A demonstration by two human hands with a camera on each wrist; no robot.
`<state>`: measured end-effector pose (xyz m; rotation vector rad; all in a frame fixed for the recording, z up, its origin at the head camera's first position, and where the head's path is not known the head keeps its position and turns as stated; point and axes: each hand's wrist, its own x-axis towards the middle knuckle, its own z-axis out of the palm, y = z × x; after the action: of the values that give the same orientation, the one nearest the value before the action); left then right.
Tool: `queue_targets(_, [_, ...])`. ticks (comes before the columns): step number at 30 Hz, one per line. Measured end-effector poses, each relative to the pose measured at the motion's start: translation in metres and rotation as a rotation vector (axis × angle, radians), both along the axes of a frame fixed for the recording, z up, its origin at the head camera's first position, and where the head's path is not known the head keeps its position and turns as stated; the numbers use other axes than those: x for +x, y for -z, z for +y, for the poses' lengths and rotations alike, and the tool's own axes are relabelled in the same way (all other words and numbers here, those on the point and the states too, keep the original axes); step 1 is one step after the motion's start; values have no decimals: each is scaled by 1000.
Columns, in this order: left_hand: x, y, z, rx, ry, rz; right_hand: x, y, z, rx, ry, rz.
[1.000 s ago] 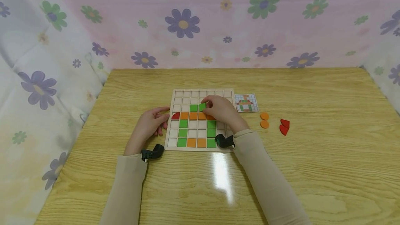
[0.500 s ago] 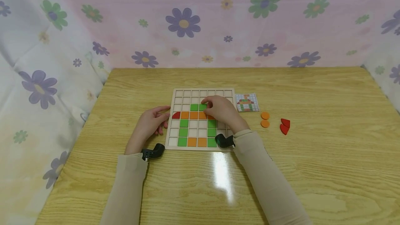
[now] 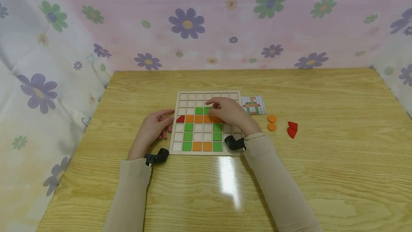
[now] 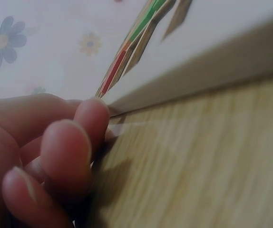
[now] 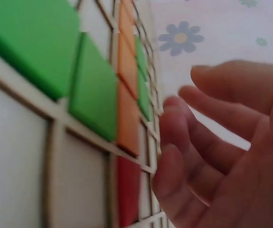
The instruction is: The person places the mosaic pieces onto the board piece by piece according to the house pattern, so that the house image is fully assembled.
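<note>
A wooden grid board [image 3: 199, 152] lies on the table, with green, orange and red tiles in some cells. My right hand [image 3: 234, 114] hovers over its right half, thumb and index finger apart around no piece. Just left of those fingertips, a green tile [image 3: 207, 110] sits in its cell beside another green tile [image 3: 199, 110]. In the right wrist view, a red rounded tile [image 5: 128, 190] lies at the end of the orange row, near my loosely bent fingers. My left hand [image 3: 155, 126] rests at the board's left edge, fingertips touching it near a red rounded tile [image 3: 180, 119].
A small pattern card [image 3: 253, 105] touches the board's right side. Two orange discs [image 3: 271, 118] and two red rounded pieces [image 3: 292, 132] lie farther right on the wooden table [image 3: 338, 146]. A flowered cloth [image 3: 222, 20] hangs behind.
The green tile by my right hand was tilted in its fingers and now lies flat in its cell. My right fingers have let go and lifted slightly. My left hand has stayed put.
</note>
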<state>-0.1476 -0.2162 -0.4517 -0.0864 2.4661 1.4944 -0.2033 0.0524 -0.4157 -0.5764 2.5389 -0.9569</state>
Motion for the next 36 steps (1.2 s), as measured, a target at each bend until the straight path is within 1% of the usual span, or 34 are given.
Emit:
queue_targets(5, [1, 0, 0, -8, 1, 10, 2, -8, 4, -10, -47, -25])
queue_targets(9, [2, -1, 0, -9, 1, 8, 4, -12, 11, -21, -36, -31])
queue_targets(16, [1, -1, -2, -19, 4, 7, 7, -14, 28, -43, -16, -43])
queue_targets(21, [1, 0, -1, -18, 2, 1, 16, -17, 42, -38, -6, -36])
queue_targets(26, [1, 1, -1, -15, 10, 6, 27, -19, 58, -50, -30, -25])
queue_targets(30, [1, -1, -1, -14, 10, 6, 32, -24, 70, -106, -17, -84])
queue_targets(33, [2, -1, -2, -13, 6, 1, 33, -26, 81, -139, 20, -131])
queue_targets(36, [1, -1, -1, -8, 5, -3, 31, -26, 94, -144, 51, -136])
